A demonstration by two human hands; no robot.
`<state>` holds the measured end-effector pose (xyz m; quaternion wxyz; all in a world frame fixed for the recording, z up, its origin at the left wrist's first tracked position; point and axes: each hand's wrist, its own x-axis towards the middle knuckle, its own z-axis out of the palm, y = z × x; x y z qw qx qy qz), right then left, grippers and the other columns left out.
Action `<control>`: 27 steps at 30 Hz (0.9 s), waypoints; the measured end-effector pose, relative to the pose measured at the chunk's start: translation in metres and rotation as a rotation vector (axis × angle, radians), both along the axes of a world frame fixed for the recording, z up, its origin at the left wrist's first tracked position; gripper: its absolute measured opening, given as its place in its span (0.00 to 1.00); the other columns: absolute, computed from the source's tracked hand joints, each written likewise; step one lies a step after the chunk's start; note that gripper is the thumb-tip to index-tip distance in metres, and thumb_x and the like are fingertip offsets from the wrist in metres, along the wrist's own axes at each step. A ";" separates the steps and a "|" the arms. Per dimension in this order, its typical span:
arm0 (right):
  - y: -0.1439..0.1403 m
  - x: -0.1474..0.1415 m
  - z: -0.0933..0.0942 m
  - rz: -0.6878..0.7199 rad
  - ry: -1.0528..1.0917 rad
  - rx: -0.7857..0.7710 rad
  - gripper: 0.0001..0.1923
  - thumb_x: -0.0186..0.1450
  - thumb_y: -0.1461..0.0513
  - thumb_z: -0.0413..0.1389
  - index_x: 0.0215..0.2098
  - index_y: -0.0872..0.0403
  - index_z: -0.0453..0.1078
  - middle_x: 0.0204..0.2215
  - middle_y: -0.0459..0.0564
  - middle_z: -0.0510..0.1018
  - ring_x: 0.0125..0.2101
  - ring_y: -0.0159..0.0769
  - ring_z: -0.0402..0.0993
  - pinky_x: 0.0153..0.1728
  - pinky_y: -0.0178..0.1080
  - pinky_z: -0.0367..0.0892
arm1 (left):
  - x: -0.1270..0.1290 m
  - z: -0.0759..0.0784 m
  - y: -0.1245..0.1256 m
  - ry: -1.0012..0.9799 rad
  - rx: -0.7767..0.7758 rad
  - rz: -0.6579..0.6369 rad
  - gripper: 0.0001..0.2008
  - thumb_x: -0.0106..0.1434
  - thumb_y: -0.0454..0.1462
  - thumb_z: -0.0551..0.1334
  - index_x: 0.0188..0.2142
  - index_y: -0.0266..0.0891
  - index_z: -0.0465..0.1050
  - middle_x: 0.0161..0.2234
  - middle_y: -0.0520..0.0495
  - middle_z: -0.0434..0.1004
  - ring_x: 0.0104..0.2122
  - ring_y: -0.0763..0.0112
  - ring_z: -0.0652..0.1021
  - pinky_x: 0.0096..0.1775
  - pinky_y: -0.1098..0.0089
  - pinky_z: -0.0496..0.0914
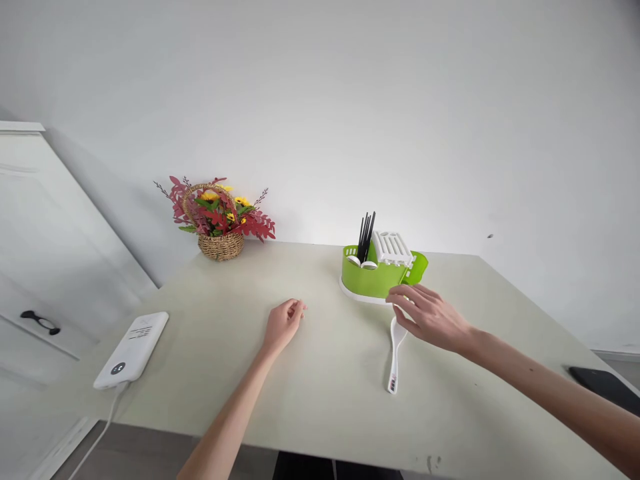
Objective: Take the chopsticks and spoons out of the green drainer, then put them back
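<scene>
My right hand [427, 316] hovers over the table with its fingers stretched out and the thumb apart, holding nothing. Just under its fingertips lies a white plastic spoon [395, 353], handle towards me, a small label at the handle's end; the hand covers part of its bowl. Right behind the fingers stands a green utensil caddy [363, 280] on a white base. Black chopsticks [367, 237] stand upright in its left part, beside two white spoon heads [369, 265]. A white slotted rack [393, 247] tops its right part. My left hand [285, 325] rests on the table, fingers curled in, with nothing visible in it.
A wicker basket [221, 247] of artificial flowers stands at the back left by the wall. On the left lies a white power bank [133, 350] with a cable hanging over the edge. A dark phone [603, 387] lies at the right edge. A white cabinet [55, 233] adjoins the table's left.
</scene>
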<state>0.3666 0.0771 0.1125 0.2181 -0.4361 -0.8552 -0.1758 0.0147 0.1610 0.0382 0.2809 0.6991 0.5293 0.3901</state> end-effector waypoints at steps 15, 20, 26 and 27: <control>0.005 0.000 -0.046 -0.342 0.600 -0.867 0.16 0.68 0.51 0.52 0.30 0.50 0.74 0.23 0.48 0.82 0.26 0.41 0.81 0.29 0.40 0.75 | 0.000 0.005 -0.004 0.004 -0.005 -0.007 0.22 0.71 0.52 0.54 0.33 0.42 0.78 0.27 0.50 0.78 0.24 0.70 0.73 0.27 0.72 0.63; 0.003 -0.029 0.014 -0.281 0.644 -0.710 0.17 0.69 0.47 0.53 0.34 0.49 0.75 0.28 0.48 0.84 0.27 0.41 0.81 0.34 0.43 0.75 | -0.001 0.003 -0.003 0.015 -0.003 0.001 0.23 0.71 0.53 0.53 0.33 0.42 0.78 0.27 0.50 0.79 0.23 0.70 0.73 0.27 0.71 0.63; 0.014 -0.042 0.120 -0.348 0.767 -0.120 0.18 0.68 0.45 0.56 0.39 0.49 0.77 0.28 0.49 0.84 0.26 0.41 0.81 0.27 0.40 0.73 | -0.001 0.001 -0.002 0.010 0.002 -0.001 0.21 0.71 0.52 0.55 0.32 0.42 0.78 0.27 0.50 0.80 0.25 0.68 0.75 0.30 0.71 0.65; 0.019 -0.042 0.132 -0.351 0.776 -0.020 0.18 0.69 0.46 0.56 0.40 0.49 0.77 0.29 0.50 0.84 0.27 0.41 0.81 0.29 0.40 0.74 | -0.001 0.001 -0.002 0.003 0.004 -0.006 0.21 0.71 0.51 0.55 0.32 0.42 0.78 0.27 0.50 0.81 0.26 0.68 0.76 0.30 0.71 0.65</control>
